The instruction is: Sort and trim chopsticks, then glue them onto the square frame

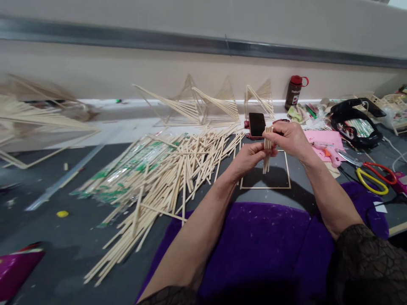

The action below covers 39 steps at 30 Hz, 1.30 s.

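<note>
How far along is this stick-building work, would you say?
Several finished stick structures stand along the wall, and a square stick frame lies flat on the table. Right now the left hand and right hand hold a small bundle of sticks upright above that frame. A large pile of loose sticks lies unused, so plenty probably remains.

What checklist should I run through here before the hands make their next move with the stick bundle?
1. Both hands on the bundle of sticks: left hand low, right hand at top. Ok.
2. Bundle upright: ok.
3. Stick ends level: cannot tell.
4. Square stick frame lies flat on the table, under the hands: ok.
5. Loose stick pile beside the left hand: ok.
6. Glue gun and scissors lie right of the right hand: ok.
</note>
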### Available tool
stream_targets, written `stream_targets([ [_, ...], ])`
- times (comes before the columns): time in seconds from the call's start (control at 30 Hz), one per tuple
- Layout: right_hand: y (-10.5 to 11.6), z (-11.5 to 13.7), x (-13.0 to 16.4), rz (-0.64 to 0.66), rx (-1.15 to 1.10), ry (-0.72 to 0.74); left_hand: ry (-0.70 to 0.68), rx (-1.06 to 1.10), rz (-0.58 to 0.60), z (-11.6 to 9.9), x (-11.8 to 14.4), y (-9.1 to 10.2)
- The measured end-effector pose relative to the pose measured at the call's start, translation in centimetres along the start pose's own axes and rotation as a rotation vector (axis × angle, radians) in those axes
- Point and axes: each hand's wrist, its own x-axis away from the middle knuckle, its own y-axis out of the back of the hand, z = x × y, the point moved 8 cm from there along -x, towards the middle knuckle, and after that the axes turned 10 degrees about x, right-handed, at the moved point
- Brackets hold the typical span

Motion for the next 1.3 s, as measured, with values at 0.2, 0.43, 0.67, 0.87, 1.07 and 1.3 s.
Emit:
stream_targets([
  [0.2,-0.1,-0.1,0.3,-0.102,-0.088,0.010,0.000,-0.023,0.017,0.4,-0.1,0.3],
  [0.43,0.2,0.0,0.3,-0.111,0.047,0.200,0.017,0.003,0.008,0.6,-0.3,0.1],
  [0.67,0.0,-0.4,0.4,-0.084,-0.041,0.104,-0.009,0.013,0.008,0.3,-0.1,-0.1],
  [0.87,-1.3,-2.5,0.2,-0.076,-0.364,-0.120,0.014,0.157,-0.069,-0.3,0.1,0.6],
  [1.07,-0.5,-3.0,0.2,-0.116,-0.308,-0.113,-0.049,0.105,-0.104,-0.2,-0.3,1.5],
  [1.3,-1.6,-2.4,0.1,0.053,-0.321,-0.051,-0.041,-0.079,-0.036,-0.1,-0.1,0.1],
])
